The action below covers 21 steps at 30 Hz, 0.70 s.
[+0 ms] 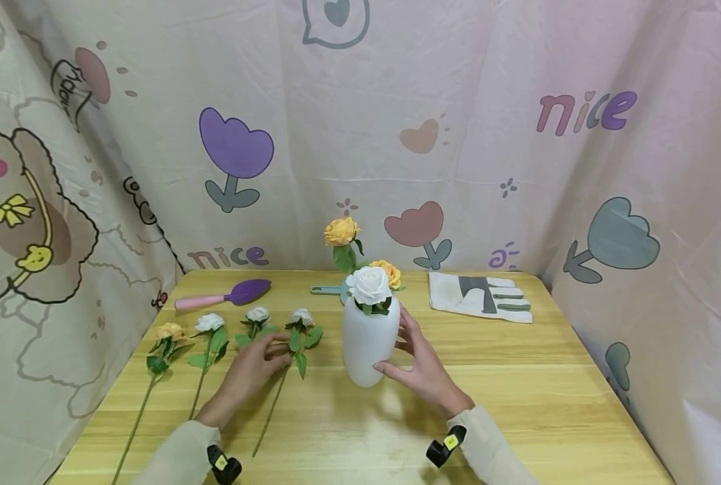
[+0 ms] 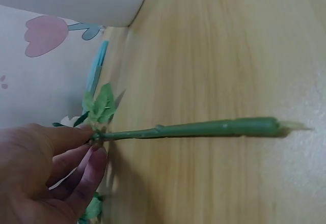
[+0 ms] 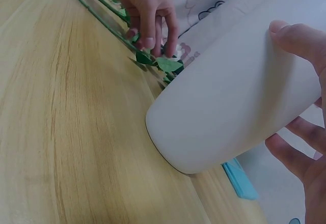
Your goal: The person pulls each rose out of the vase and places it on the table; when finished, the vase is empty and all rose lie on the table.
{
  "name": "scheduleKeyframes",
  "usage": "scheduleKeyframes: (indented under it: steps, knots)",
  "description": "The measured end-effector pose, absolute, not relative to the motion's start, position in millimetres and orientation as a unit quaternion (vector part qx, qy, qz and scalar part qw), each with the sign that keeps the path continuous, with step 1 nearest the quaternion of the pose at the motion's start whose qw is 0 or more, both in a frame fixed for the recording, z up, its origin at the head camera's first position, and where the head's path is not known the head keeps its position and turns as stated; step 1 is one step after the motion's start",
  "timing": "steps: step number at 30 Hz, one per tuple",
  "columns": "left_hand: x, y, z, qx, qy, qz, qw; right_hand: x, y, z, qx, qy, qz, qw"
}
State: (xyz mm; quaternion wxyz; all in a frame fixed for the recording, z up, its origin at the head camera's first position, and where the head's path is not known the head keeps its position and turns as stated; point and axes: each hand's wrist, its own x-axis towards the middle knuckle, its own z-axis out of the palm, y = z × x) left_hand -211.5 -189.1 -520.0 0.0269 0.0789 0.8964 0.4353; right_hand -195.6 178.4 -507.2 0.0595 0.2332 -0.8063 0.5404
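Note:
My left hand (image 1: 257, 367) pinches the green stem of a white rose (image 1: 301, 316) just below its leaves. In the left wrist view the stem (image 2: 204, 129) runs out past thumb and fingers over the wood. My right hand (image 1: 423, 370) grips the side of a white vase (image 1: 365, 350), thumb in front and fingers round the back. Out of the vase's mouth rise a white rose (image 1: 369, 285) and two yellow roses, one tall (image 1: 341, 232) and one lower (image 1: 387, 273) behind the white bloom. Another white rose (image 1: 257, 314) lies just beyond the left hand, its stem mostly hidden.
Left on the wooden table (image 1: 518, 404) lie a yellow rose (image 1: 169, 331) and a white rose (image 1: 210, 323). A purple trowel with a pink handle (image 1: 248, 292) is behind them. A blue-handled tool (image 1: 326, 290) is partly hidden by the vase. Back right lies a glove (image 1: 480, 296).

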Motion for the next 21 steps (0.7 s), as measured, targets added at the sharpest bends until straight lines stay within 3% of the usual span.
scheduleKeyframes:
  steps: [9, 21]
  knots:
    - [-210.9, -183.5, -497.3, 0.120, 0.887, 0.446, -0.021, -194.8, 178.5, -506.3, 0.234, -0.808, 0.537, 0.063]
    - [-214.5, -126.5, -480.1, 0.216, 0.787, 0.578, 0.019, -193.3, 176.8, -506.1, 0.231, -0.806, 0.541, 0.063]
